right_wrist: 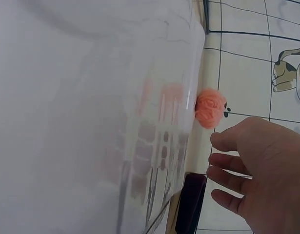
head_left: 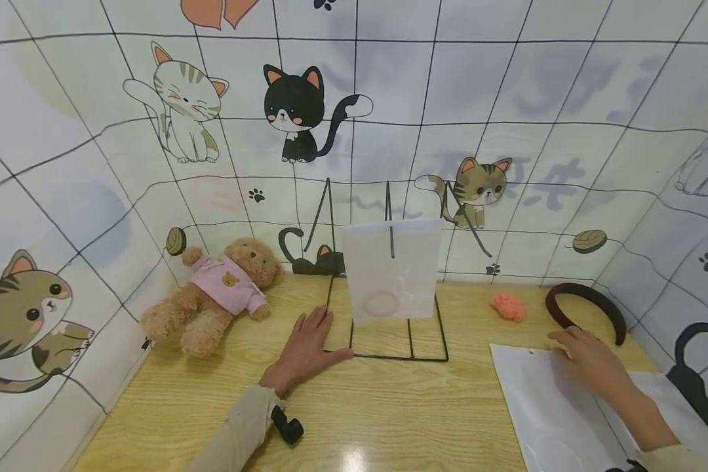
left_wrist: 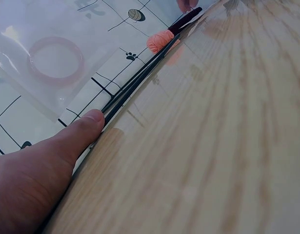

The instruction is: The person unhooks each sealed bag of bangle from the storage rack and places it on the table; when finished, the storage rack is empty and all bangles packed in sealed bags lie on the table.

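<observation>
My left hand (head_left: 307,354) lies spread over the left front corner of a black wire rack (head_left: 401,357), its thumb touching the front bar. From a prong of the rack hangs a translucent bag (head_left: 401,275) with a pink ring (left_wrist: 56,60) showing through it. My right hand (head_left: 592,364) is over white plastic sheets or bags (head_left: 537,400), near the end of a dark headband (head_left: 592,295). In the right wrist view its fingers (right_wrist: 228,180) are loosely bent and hold nothing. A coral scrunchie-like bundle (right_wrist: 210,108) sits just beyond it.
A teddy bear (head_left: 212,295) in a pink shirt leans at the table's left rear. Cat-print cloth (head_left: 389,85) walls the back and both sides of the wooden table (head_left: 389,413). The rack's upper prongs (head_left: 469,219) stick out forward.
</observation>
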The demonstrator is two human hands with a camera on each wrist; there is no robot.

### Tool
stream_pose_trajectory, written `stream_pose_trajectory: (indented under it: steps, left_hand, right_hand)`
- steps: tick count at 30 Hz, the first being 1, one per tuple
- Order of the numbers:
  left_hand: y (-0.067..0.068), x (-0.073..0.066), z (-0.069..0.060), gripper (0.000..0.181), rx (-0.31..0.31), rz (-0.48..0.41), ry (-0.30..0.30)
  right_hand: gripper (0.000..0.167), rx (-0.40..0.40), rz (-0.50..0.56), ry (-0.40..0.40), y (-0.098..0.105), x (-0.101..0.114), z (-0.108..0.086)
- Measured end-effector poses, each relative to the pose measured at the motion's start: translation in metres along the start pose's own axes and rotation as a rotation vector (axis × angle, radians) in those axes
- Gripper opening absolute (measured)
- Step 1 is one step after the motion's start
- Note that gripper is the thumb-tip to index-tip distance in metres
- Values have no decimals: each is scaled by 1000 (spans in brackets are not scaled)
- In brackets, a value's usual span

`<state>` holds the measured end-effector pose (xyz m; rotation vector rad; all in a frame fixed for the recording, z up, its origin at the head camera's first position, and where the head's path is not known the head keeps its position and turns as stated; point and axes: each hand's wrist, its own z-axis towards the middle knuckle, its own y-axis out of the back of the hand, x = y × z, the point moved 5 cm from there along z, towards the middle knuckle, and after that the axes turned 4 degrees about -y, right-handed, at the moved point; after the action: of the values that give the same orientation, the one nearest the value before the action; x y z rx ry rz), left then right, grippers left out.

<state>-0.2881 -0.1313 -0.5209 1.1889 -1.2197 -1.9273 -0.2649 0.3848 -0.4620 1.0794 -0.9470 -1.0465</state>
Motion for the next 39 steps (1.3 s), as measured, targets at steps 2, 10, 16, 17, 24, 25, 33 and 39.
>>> stream_pose_trajectory:
  steps: [2,10,16,17,24,25,33,39]
  left_hand:
    - [-1,2,0,104,0,10,8]
    - [0,3,0,105,-13,9,-3]
    - [-3,1,-1,105,-35,-5,-6]
    - [-4,0,-1,105,-36,-12,-12]
    - [-5,2,1,107,-17,-19,-2]
    - [-4,4,1,106,-15,-17,-2]
    - [1,6,1,105,-25,-19,12]
    - [-1,4,2,107,-2,-13,4]
  right_hand:
    - [29,-23,36,-1,1,12,5]
    - [28,-123,215,57,7,71,30]
    - [25,-149,351,103,14,117,55]
    - [26,-149,373,91,15,123,59]
    - [27,-279,691,-42,33,168,90]
    - [26,-329,745,-56,36,174,95]
    - [33,-587,1168,-212,54,199,116]
    - [25,-651,1310,-210,64,209,124]
